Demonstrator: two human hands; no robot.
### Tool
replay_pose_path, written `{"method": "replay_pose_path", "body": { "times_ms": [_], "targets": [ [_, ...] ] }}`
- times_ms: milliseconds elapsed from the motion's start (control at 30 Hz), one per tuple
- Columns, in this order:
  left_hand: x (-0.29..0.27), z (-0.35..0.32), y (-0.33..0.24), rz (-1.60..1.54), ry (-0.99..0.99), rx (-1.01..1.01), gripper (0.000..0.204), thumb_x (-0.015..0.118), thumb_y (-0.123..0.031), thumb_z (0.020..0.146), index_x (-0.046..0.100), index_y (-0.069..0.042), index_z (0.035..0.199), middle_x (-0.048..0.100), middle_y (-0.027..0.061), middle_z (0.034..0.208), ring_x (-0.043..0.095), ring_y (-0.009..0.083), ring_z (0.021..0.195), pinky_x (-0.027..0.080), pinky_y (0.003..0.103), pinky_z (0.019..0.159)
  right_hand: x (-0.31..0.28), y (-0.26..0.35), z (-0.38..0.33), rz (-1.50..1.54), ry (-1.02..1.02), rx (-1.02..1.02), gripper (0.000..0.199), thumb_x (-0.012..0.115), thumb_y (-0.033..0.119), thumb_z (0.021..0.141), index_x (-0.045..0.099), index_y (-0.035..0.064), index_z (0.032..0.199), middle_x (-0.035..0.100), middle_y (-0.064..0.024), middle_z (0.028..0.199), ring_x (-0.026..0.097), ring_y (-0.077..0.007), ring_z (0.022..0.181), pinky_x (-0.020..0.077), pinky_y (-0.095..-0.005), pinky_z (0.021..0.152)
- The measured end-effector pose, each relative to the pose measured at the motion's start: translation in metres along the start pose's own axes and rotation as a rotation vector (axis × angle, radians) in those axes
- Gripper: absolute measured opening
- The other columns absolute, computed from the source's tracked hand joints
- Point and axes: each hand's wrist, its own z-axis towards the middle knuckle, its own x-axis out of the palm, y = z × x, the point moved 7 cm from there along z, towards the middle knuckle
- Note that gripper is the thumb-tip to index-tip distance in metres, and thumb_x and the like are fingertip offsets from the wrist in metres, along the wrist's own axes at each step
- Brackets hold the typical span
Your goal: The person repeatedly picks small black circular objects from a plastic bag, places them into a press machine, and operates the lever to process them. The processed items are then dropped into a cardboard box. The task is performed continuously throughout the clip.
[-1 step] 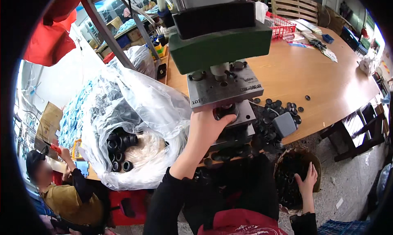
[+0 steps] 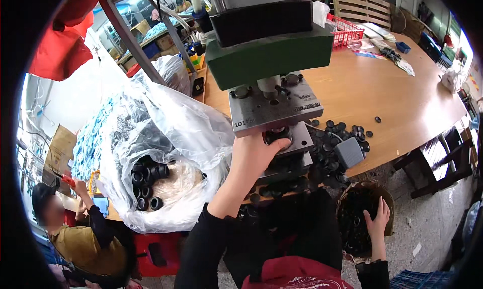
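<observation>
My left hand [image 2: 254,152] reaches under the metal upper plate [image 2: 275,105] of a green press [image 2: 269,55]. Its thumb and fingers curl round a black round rubber part [image 2: 278,136] on the lower die [image 2: 301,137]; some of the fingers are hidden behind the plate's edge. Down at the right, my right hand [image 2: 377,219] hovers at a cardboard box [image 2: 387,198] filled with black rubber pieces [image 2: 354,223]. Its thumb stands apart from the fingers, and nothing shows in it.
Left of the press, a clear plastic bag [image 2: 188,123] contains black rubber rings [image 2: 146,181]. Loose black discs [image 2: 329,148] and a grey block [image 2: 349,154] lie on the wooden table [image 2: 392,93]. A co-worker [image 2: 88,243] sits at the far left. A red basket [image 2: 347,31] stands behind.
</observation>
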Motion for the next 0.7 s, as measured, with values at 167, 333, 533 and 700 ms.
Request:
{"method": "replay_pose_path", "body": {
  "times_ms": [167, 333, 533, 700],
  "targets": [
    [0.004, -0.006, -0.001, 0.183, -0.152, 0.093, 0.044, 0.08, -0.027, 0.076, 0.064, -0.002, 0.108, 0.067, 0.0138, 0.096, 0.063, 0.0306, 0.088, 0.049, 0.038, 0.078, -0.035, 0.1, 0.056, 0.167, -0.215, -0.377, 0.057, 0.062, 0.03, 0.093, 0.045, 0.0048, 0.141, 0.048, -0.0151, 0.14, 0.041, -0.0345, 0.132, 0.0294, -0.0474, 0.109],
    [0.007, -0.028, -0.006, 0.075, -0.291, 0.138, 0.049, 0.077, -0.029, 0.08, 0.06, 0.0, 0.116, 0.064, 0.0158, 0.108, 0.06, 0.033, 0.098, 0.048, 0.039, 0.082, -0.032, 0.192, 0.113, 0.007, -0.159, -0.491, 0.05, 0.051, 0.037, 0.098, 0.047, 0.0099, 0.14, 0.045, -0.0133, 0.144, 0.04, -0.0305, 0.135, 0.0273, -0.0444, 0.11],
    [-0.051, -0.091, 0.044, 0.009, -0.466, -0.005, 0.027, 0.072, -0.015, 0.085, 0.062, 0.0, 0.105, 0.064, 0.0133, 0.097, 0.062, 0.0296, 0.089, 0.049, 0.036, 0.078, -0.012, 0.203, 0.133, -0.17, -0.036, -0.414, 0.049, 0.042, 0.044, 0.101, 0.057, 0.0096, 0.132, 0.054, -0.0108, 0.138, 0.045, -0.0256, 0.132, 0.0222, -0.0442, 0.113],
    [-0.148, -0.124, 0.201, 0.512, -0.426, -0.455, 0.027, 0.071, -0.017, 0.084, 0.064, -0.003, 0.105, 0.064, 0.0174, 0.102, 0.061, 0.036, 0.095, 0.049, 0.044, 0.082, -0.017, 0.194, 0.132, 0.166, -0.021, -0.415, 0.046, 0.043, 0.038, 0.102, 0.054, 0.0087, 0.136, 0.052, -0.01, 0.141, 0.047, -0.025, 0.13, 0.0214, -0.0417, 0.113]
  ]
}}
